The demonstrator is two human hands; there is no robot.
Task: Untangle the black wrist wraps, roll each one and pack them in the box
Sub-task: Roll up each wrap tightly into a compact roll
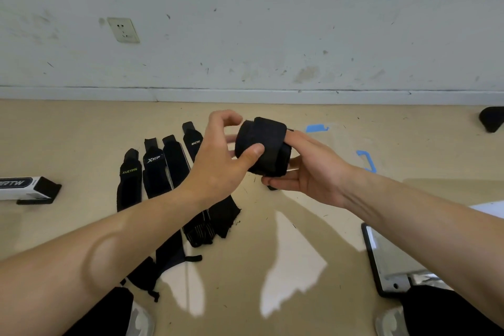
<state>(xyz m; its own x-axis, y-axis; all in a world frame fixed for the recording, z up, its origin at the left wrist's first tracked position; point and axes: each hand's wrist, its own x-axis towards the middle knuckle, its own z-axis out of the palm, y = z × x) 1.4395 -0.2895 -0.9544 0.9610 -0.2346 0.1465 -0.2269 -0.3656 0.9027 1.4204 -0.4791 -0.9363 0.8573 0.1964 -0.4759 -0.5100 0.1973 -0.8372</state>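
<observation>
Head view: both hands are up over the floor (272,240), mid-frame, w/ one rolled wrap (261,144) between them. It's a thick black cylinder, its outer band lying across the top and front.

Left hand (221,155) grips the roll from its left side: thumb pad pressed flat on the front face, index curled over the top-left edge, other fingers behind the roll and mostly hidden. Right hand (308,169) holds it from the right and below, palm turned up and inward, thumb along the roll's upper right, fingers reaching under it. So both hands are clamped on the same roll, which is off the floor. A small black bit shows just under the right fingers; can't tell what it is.

On the floor to the left lie the flat wraps (154,172), approx. four black strips side by side, far ends pointing at the wall (272,22). One has yellow lettering, one a white logo. Their near ends run under the left forearm and come out frayed and overlapping lower down.

The box (27,188) lies on its side at the far left edge, white w/ a dark printed panel, black end flap open, well apart from the hands.

Also: a socket (123,29) on the wall, blue tape marks (366,161) on the floor beyond the right hand, a dark-rimmed flat slab (387,262) under the right forearm, and a dark object (491,118) at the right edge by the skirting.
</observation>
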